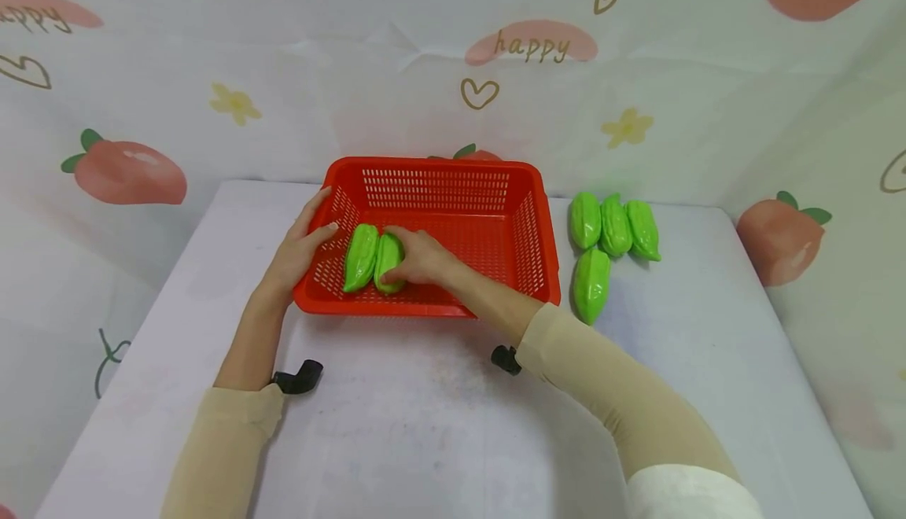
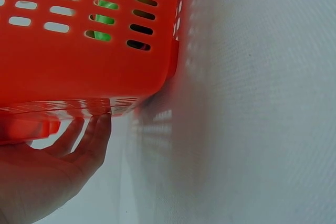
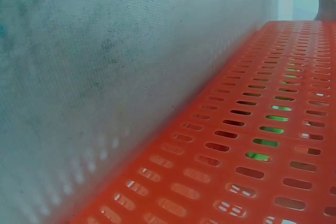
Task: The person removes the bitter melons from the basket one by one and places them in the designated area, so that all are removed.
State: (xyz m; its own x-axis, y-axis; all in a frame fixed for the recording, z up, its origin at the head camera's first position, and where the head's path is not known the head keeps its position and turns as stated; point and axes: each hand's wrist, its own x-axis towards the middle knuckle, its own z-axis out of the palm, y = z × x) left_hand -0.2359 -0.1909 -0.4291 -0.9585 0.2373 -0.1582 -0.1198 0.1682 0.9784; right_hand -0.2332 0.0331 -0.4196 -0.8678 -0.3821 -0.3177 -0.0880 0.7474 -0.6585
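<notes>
A red slotted plastic basket (image 1: 425, 309) stands on the table with two glossy, ridged green fruits in its left part, shaped like star fruit. My right hand (image 1: 425, 258) reaches over the front rim and holds one fruit (image 1: 387, 261) between thumb and fingers. Just left of it lies the other fruit (image 1: 362, 258). At the basket's left side, my left hand (image 1: 292, 258) grips the rim, thumb over the edge and fingers along the outside. The left wrist view shows those fingers (image 2: 94, 142) against the outer wall. Only slots and bits of green appear in the right wrist view.
Right of the basket, several more green fruits (image 1: 615, 226) lie on the white-covered table (image 1: 389, 432), three side by side and one in front (image 1: 591, 286). A printed cloth (image 1: 396, 102) hangs behind. A black mount (image 1: 300, 377) sits at the left wrist.
</notes>
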